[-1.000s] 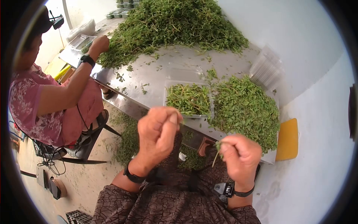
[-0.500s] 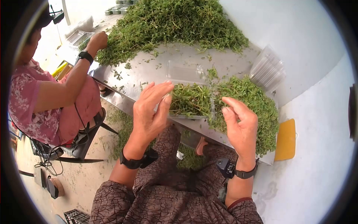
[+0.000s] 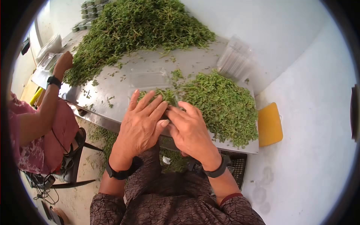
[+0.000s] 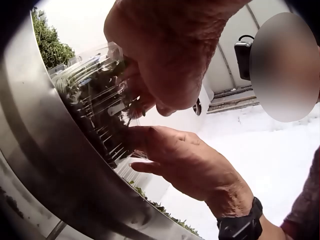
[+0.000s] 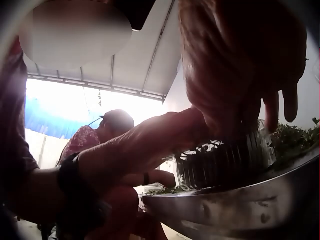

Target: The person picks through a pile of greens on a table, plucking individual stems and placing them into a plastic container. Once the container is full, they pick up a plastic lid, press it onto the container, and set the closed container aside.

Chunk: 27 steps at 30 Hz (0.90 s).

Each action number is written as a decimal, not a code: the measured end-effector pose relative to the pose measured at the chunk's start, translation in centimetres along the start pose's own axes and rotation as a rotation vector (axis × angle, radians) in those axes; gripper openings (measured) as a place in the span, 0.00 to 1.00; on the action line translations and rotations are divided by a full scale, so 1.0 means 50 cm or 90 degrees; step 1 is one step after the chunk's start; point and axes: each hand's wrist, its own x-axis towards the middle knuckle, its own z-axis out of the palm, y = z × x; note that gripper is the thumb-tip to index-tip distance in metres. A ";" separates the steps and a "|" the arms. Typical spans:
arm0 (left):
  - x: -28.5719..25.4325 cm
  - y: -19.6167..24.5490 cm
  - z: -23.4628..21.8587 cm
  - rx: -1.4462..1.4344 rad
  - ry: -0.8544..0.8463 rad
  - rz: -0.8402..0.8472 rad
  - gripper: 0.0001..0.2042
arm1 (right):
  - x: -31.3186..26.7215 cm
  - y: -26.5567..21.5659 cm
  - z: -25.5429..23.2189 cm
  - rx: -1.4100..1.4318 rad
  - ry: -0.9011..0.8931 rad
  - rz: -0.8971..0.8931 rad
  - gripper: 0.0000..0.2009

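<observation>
A clear plastic box (image 4: 107, 117) filled with green leafy sprigs (image 3: 167, 95) stands at the near edge of the metal table (image 3: 112, 80). Over its left part lies my left hand (image 3: 140, 123), palm down, with fingers straight and spread. My right hand (image 3: 189, 131) comes in from the right beside it, its fingertips on the sprigs near the left thumb. In the right wrist view the fingers point down into the box (image 5: 220, 165). Both hands hide most of the filling. The box's clear lid (image 3: 150, 77) lies folded back behind it.
A low heap of sprigs (image 3: 221, 107) lies right of the box, a far larger heap (image 3: 142, 26) behind. Stacked clear boxes (image 3: 234, 58) lean by the wall. A yellow board (image 3: 270, 123) stands at the table's right end. Another person (image 3: 41, 127) sits at left, one hand at the large heap.
One second ago my right hand pinched a sprig, and half a second ago it was empty. Both hands have come together onto the box. The head view has swung right.
</observation>
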 end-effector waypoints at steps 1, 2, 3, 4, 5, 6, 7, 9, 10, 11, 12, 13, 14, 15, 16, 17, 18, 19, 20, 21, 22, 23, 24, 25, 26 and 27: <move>0.003 -0.002 0.001 0.007 -0.061 -0.020 0.21 | 0.000 0.006 0.004 0.008 0.002 -0.007 0.16; 0.002 -0.002 0.004 -0.008 -0.055 -0.025 0.23 | 0.000 0.008 0.004 0.011 0.000 -0.010 0.16; 0.003 -0.002 0.004 -0.011 -0.054 -0.021 0.23 | 0.000 0.010 0.002 0.014 -0.003 -0.014 0.16; 0.004 -0.002 0.004 -0.006 -0.048 -0.011 0.22 | -0.001 0.011 -0.002 0.010 -0.002 -0.012 0.16; 0.003 -0.002 0.003 -0.001 -0.043 -0.003 0.21 | 0.000 0.011 -0.006 0.012 -0.006 -0.019 0.16; 0.001 -0.003 0.005 -0.002 -0.040 -0.003 0.21 | 0.002 0.011 -0.009 0.014 -0.009 -0.028 0.15; -0.003 -0.004 0.008 -0.001 -0.013 0.004 0.21 | 0.005 0.015 -0.016 0.013 -0.010 -0.031 0.15; -0.011 -0.005 0.002 0.001 0.017 0.006 0.21 | 0.009 0.037 -0.042 0.050 0.046 -0.022 0.15; -0.016 -0.003 -0.011 -0.016 0.066 0.021 0.19 | 0.016 0.045 -0.067 -0.017 0.053 -0.015 0.15; -0.023 -0.001 -0.018 -0.034 0.113 0.034 0.18 | 0.021 0.065 -0.080 -0.045 0.065 0.005 0.14; -0.032 -0.002 -0.018 -0.034 0.114 0.031 0.18 | 0.031 0.074 -0.098 -0.067 0.063 0.034 0.14; -0.041 -0.002 -0.017 -0.079 0.160 0.040 0.17 | 0.038 0.088 -0.112 -0.075 0.051 0.060 0.14; -0.052 -0.001 -0.016 -0.124 0.207 0.048 0.16 | 0.046 0.102 -0.125 -0.084 0.036 0.085 0.14; -0.063 0.005 -0.015 -0.124 0.209 0.044 0.16 | 0.057 0.114 -0.135 -0.084 0.032 0.081 0.14; -0.075 0.012 -0.016 -0.147 0.198 0.087 0.14 | 0.071 0.127 -0.143 -0.106 -0.009 0.150 0.15; -0.087 0.017 -0.017 -0.169 0.189 0.123 0.13 | 0.090 0.137 -0.142 -0.128 -0.056 0.215 0.15; -0.091 0.024 -0.019 -0.173 0.183 0.122 0.13 | 0.103 0.150 -0.137 -0.126 -0.060 0.213 0.15; -0.097 0.027 -0.016 -0.172 0.183 0.118 0.13 | 0.114 0.167 -0.128 -0.126 -0.098 0.245 0.16; -0.103 0.029 -0.011 -0.195 0.167 0.120 0.13 | 0.121 0.182 -0.117 -0.126 -0.136 0.277 0.16; -0.108 0.031 -0.008 -0.218 0.152 0.121 0.13 | 0.123 0.197 -0.102 -0.125 -0.138 0.273 0.16; -0.110 0.036 -0.006 -0.223 0.148 0.111 0.14 | 0.124 0.213 -0.085 -0.139 -0.144 0.234 0.16; -0.113 0.037 -0.003 -0.222 0.149 0.108 0.14 | 0.125 0.224 -0.073 -0.153 -0.151 0.196 0.16; -0.116 0.038 0.002 -0.234 0.142 0.106 0.13 | 0.131 0.229 -0.065 -0.153 -0.154 0.195 0.16; -0.119 0.040 0.005 -0.246 0.136 0.104 0.13 | 0.139 0.232 -0.057 -0.170 -0.193 0.229 0.14; -0.120 0.041 0.007 -0.248 0.135 0.109 0.13 | 0.147 0.236 -0.049 -0.188 -0.232 0.263 0.12; -0.123 0.042 0.011 -0.247 0.136 0.106 0.13 | 0.152 0.243 -0.043 -0.187 -0.234 0.260 0.12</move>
